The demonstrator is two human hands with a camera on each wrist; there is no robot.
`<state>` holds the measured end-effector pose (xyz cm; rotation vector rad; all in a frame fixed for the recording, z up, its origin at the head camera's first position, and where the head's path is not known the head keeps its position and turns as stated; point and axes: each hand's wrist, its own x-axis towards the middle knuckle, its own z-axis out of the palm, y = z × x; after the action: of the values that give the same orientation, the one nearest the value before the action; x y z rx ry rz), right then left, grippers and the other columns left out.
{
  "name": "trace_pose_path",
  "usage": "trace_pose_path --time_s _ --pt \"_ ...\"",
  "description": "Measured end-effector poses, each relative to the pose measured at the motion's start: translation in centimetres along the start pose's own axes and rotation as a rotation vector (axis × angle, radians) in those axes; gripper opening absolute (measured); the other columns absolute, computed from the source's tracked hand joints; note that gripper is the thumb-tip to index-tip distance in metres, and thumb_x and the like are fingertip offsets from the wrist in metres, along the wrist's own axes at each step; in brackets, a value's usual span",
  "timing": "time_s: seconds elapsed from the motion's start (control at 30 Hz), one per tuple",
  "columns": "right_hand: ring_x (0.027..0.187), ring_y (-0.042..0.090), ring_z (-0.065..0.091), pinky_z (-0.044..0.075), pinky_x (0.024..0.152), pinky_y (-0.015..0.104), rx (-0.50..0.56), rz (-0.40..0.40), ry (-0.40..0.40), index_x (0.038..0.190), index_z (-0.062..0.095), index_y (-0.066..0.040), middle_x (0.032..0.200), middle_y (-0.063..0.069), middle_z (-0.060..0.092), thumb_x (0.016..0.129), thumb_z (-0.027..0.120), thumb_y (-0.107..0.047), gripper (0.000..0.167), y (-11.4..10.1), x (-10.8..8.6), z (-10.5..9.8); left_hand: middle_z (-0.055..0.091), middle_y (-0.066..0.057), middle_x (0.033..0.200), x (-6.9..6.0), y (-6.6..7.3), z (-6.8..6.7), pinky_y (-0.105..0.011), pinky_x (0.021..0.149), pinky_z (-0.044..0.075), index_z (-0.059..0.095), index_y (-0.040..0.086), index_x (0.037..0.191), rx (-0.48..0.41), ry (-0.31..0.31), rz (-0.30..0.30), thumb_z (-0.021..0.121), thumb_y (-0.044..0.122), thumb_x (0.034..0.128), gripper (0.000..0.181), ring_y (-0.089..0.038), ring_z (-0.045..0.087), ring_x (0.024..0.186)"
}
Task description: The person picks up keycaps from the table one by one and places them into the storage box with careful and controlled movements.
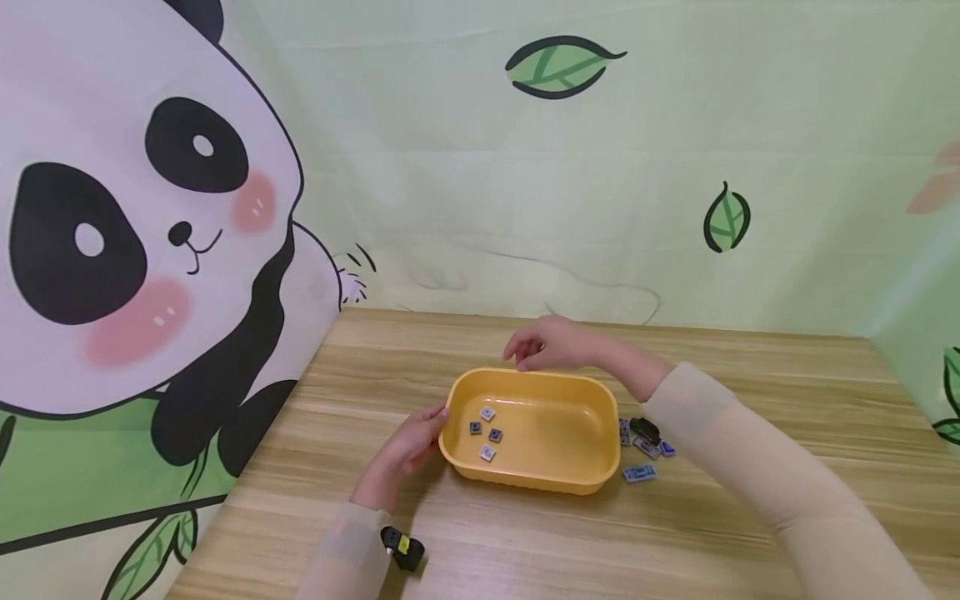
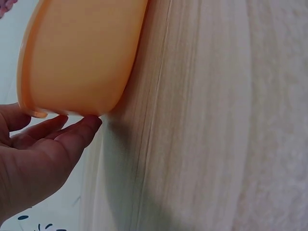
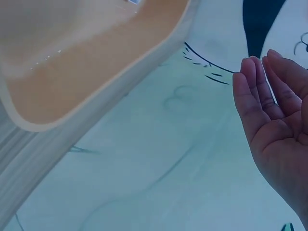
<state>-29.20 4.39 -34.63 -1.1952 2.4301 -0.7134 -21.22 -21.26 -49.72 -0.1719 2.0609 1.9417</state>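
A yellow tray [image 1: 542, 482] stands on the wooden table, its end filling the upper left of the left wrist view [image 2: 82, 57]. My left hand [image 1: 408, 443] holds its left end, thumb at the rim and fingertips against the outer wall [image 2: 45, 156]. Inside, towards the left, lie two light square pieces [image 1: 487, 453] and two dark ones [image 1: 476, 427]. Just past the far rim hovers my right hand [image 1: 557, 343], with loosely bent fingers and nothing seen in them; the right wrist view has it [image 3: 276, 120] apart from the tray [image 3: 101, 72].
Right of the tray are several small flat blue-grey pieces [image 1: 640, 473], a black object [image 1: 645, 431] and a small purple piece [image 1: 667, 449]. A black device [image 1: 405, 550] is by my left sleeve. A green printed cloth [image 1: 450, 208] with a panda hangs behind the table [image 1: 360, 350].
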Motion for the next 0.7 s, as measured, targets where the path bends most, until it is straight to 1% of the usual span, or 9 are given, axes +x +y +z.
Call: trace_pose_path --time_s 0.1,0.2,0.3,0.47,0.57,0.7 --pt "0.099 0.022 0.069 0.059 0.091 0.035 0.014 0.009 0.046 0.120 0.072 -0.001 0.107 0.015 0.076 0.097 0.067 -0.007 0.024 -0.3 -1.1 -0.5 0.036 -0.036 0.157 0.0 0.0 0.0 -0.053 0.119 0.041 0.024 -0.012 0.157 -0.005 0.001 -0.004 0.031 0.012 0.1118 0.051 -0.040 0.044 0.142" --pt "0.101 0.023 0.069 0.060 0.093 0.038 0.052 0.020 0.087 0.121 0.071 -0.001 0.109 0.017 0.075 0.097 0.066 -0.006 0.025 -0.4 -2.5 -1.1 0.034 -0.036 0.159 0.0 0.0 0.0 -0.054 0.120 0.039 0.023 -0.011 0.157 -0.011 0.001 -0.007 0.031 0.011 0.1118 0.051 -0.042 0.041 0.145" --pt "0.101 0.023 0.069 0.060 0.093 0.039 0.065 0.022 0.128 0.121 0.071 -0.001 0.108 0.016 0.075 0.098 0.066 -0.007 0.025 -0.4 -3.9 -1.7 0.032 -0.036 0.160 0.0 0.1 0.1 -0.055 0.121 0.037 0.021 -0.012 0.157 -0.017 -0.004 -0.008 0.031 0.011 0.1118 0.052 -0.044 0.039 0.146" --pt "0.099 0.021 0.069 0.061 0.092 0.039 0.085 0.038 0.195 0.120 0.071 0.001 0.105 0.013 0.075 0.098 0.066 -0.007 0.023 -0.3 -6.6 -2.5 0.033 -0.035 0.160 -0.1 0.2 0.2 -0.052 0.120 0.040 0.023 -0.011 0.157 -0.011 0.005 -0.015 0.031 0.012 0.1121 0.051 -0.041 0.042 0.144" --pt "0.098 0.022 0.070 0.062 0.089 0.035 0.103 0.059 0.244 0.118 0.071 0.001 0.106 0.014 0.076 0.098 0.067 -0.007 0.023 0.1 -8.6 -2.7 0.031 -0.034 0.161 -0.1 0.3 0.4 -0.052 0.120 0.040 0.022 -0.010 0.157 -0.010 0.007 -0.019 0.030 0.012 0.1122 0.051 -0.041 0.041 0.145" --pt "0.097 0.019 0.069 0.060 0.083 0.023 0.109 0.094 0.290 0.118 0.072 0.001 0.107 0.013 0.076 0.097 0.067 -0.006 0.023 0.8 -11.0 -2.7 0.030 -0.034 0.162 -0.1 0.2 0.4 -0.053 0.121 0.038 0.023 -0.011 0.157 -0.013 0.016 -0.020 0.030 0.012 0.1121 0.051 -0.044 0.039 0.147"
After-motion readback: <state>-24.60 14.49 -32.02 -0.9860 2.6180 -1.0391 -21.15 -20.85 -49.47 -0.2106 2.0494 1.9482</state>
